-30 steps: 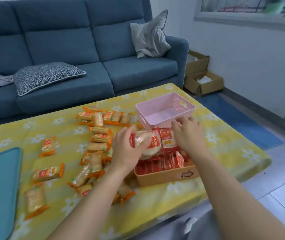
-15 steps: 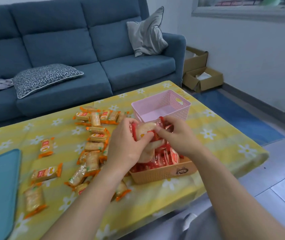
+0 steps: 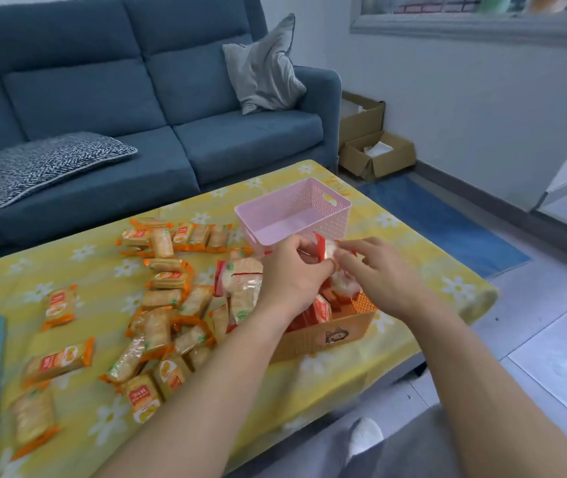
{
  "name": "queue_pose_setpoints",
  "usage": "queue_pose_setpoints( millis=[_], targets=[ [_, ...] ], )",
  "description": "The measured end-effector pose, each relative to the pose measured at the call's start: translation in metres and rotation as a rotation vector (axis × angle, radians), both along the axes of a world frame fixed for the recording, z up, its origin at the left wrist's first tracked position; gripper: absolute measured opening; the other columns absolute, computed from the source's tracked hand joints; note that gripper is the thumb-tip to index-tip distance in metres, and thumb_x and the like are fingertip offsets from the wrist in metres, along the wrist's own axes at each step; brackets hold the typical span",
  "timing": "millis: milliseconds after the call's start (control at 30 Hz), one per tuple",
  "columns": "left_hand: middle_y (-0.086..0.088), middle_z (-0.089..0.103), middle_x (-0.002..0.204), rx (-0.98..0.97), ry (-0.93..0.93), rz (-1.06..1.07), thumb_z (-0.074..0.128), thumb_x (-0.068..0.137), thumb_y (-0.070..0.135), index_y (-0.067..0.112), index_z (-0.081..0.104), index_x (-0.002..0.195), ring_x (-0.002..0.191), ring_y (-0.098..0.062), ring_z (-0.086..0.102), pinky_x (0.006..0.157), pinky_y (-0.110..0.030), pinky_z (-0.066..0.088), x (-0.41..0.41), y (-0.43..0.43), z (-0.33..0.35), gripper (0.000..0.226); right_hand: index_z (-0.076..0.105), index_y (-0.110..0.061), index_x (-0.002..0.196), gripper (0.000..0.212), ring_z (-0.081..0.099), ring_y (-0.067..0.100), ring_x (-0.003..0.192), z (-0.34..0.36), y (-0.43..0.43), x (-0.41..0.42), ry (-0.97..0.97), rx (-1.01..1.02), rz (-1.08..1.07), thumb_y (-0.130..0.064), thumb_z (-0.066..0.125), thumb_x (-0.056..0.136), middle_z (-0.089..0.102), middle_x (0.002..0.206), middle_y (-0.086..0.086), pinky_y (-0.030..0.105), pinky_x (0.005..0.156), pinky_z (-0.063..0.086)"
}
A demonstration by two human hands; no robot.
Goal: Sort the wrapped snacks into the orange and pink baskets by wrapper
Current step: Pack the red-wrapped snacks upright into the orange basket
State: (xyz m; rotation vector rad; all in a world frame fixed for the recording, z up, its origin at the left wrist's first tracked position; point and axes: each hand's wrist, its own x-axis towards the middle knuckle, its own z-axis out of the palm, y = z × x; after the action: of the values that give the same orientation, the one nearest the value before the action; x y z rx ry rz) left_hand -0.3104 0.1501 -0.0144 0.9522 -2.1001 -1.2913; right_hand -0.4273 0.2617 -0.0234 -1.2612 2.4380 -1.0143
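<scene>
We pinch a red-wrapped snack (image 3: 326, 251) between both hands: our left hand (image 3: 292, 274) grips its left end with thumb and fingers closed on the wrapper, and our right hand (image 3: 378, 274) meets it from the right, fingertips on the packet's other side while the remaining fingers spread loosely. The packet hangs in the air above the orange basket (image 3: 330, 336), level with the near wall of the pink basket (image 3: 295, 215) just beyond it.

Under our hands the orange basket, which sits by the table's near edge towards its right end, already holds a heap of red-wrapped packets (image 3: 321, 310); how full it is we cannot tell, since our hands cover much of it. The pink basket, further back near the table's right far corner, shows a bare floor, so nothing looks sorted into it yet. Just left of our left hand another red-wrapped snack (image 3: 239, 282) lies on the yellow cloth (image 3: 413, 243) beside the orange basket.

We judge the red group nearly gathered and the orange group barely begun. The orange-wrapped snacks (image 3: 171, 305) are scattered across the middle of the table, from a row towards the far edge (image 3: 178, 236) down to a dense heap towards the near edge, with a few loose ones (image 3: 59, 360) further left. All of those are left to move, presumably into the pink basket, once the packet in hand and the stray red one are dropped with the others.
</scene>
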Motion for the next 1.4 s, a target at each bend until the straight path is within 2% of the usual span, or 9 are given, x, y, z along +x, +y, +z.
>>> queue_pose_setpoints(
  millis=[200,367,467,567,733,933,1167,1300,1400],
  targets=[
    [0.001,0.072,0.068,-0.107,-0.176,-0.088,0.066,0.091,0.027,0.017,0.074,0.077,0.064,-0.017,0.07,0.062,-0.037,0.058,-0.007,0.007,-0.014,0.019,0.06,-0.016,0.073,0.054,0.061,0.027,0.076,-0.01,-0.013,0.012,-0.117,0.184,-0.065,-0.056,0.035,0.1,0.064,0.075,0.005,0.04,0.073,0.05],
    [-0.008,0.077,0.083,0.208,-0.172,-0.216,0.051,0.095,0.006,0.011,0.076,0.089,0.074,-0.027,0.076,0.064,-0.043,0.063,-0.002,0.003,-0.013,0.026,0.056,-0.009,0.084,0.034,0.064,0.039,0.099,-0.014,-0.022,0.015,-0.134,0.298,-0.105,-0.034,0.041,0.101,0.068,0.104,0.021,0.04,0.078,0.049],
    [0.006,0.074,0.075,-0.113,-0.097,-0.075,0.058,0.091,0.014,0.023,0.073,0.084,0.068,-0.013,0.071,0.065,-0.031,0.058,0.007,-0.006,-0.001,0.019,0.055,-0.005,0.082,0.028,0.061,0.042,0.103,-0.012,-0.023,0.018,-0.065,0.385,-0.07,-0.025,0.046,0.098,0.063,0.107,0.024,0.041,0.077,0.047],
    [0.011,0.064,0.111,-0.509,-0.329,-0.03,0.061,0.086,0.032,0.036,0.063,0.108,0.104,-0.016,0.057,0.084,-0.033,0.047,0.015,-0.024,0.003,0.023,0.045,-0.011,0.07,0.027,0.062,0.04,0.091,-0.015,-0.027,0.021,-0.021,0.401,-0.103,-0.021,0.048,0.094,0.065,0.103,0.024,0.036,0.067,0.044],
    [0.008,0.023,0.163,-0.421,-0.699,-0.29,0.066,0.078,0.032,0.043,0.02,0.154,0.146,-0.031,0.021,0.116,-0.049,0.026,0.025,-0.047,-0.014,0.09,0.055,-0.008,0.08,0.02,0.061,0.036,0.082,-0.008,-0.033,0.018,0.126,0.351,-0.18,-0.019,0.042,0.091,0.065,0.096,0.016,0.032,0.064,0.043],
    [0.004,0.05,0.143,-0.485,-0.562,-0.15,0.07,0.081,0.041,0.038,0.042,0.147,0.131,-0.027,0.042,0.107,-0.045,0.038,0.024,-0.057,-0.028,0.072,0.051,-0.01,0.09,0.009,0.062,0.035,0.092,-0.018,-0.042,0.021,-0.005,0.44,-0.05,-0.018,0.047,0.093,0.067,0.109,0.017,0.032,0.067,0.04],
    [0.01,0.072,0.112,-0.226,-0.264,-0.071,0.061,0.071,0.067,0.036,0.06,0.13,0.095,-0.015,0.071,0.091,-0.043,0.055,0.029,-0.053,-0.024,0.066,0.061,-0.007,0.083,0.017,0.06,0.026,0.076,-0.026,-0.041,0.01,-0.092,0.519,0.086,-0.017,0.05,0.09,0.063,0.081,0.006,0.033,0.064,0.05],
    [0.013,0.071,0.114,-0.207,-0.243,-0.056,0.06,0.08,0.06,0.035,0.062,0.13,0.1,-0.013,0.069,0.091,-0.044,0.054,0.03,-0.052,-0.025,0.056,0.053,-0.012,0.065,0.024,0.058,0.024,0.066,-0.024,-0.039,0.012,0.021,0.45,0.027,-0.021,0.061,0.085,0.056,0.065,0.002,0.027,0.05,0.038],
    [0.016,0.071,0.114,-0.195,-0.229,-0.047,0.056,0.081,0.061,0.037,0.063,0.128,0.104,-0.011,0.066,0.092,-0.044,0.054,0.03,-0.053,-0.025,0.054,0.055,-0.013,0.079,0.015,0.063,0.029,0.082,-0.031,-0.042,0.021,0.054,0.501,0.017,-0.023,0.058,0.09,0.065,0.086,0.005,0.032,0.064,0.046]
  ],
)
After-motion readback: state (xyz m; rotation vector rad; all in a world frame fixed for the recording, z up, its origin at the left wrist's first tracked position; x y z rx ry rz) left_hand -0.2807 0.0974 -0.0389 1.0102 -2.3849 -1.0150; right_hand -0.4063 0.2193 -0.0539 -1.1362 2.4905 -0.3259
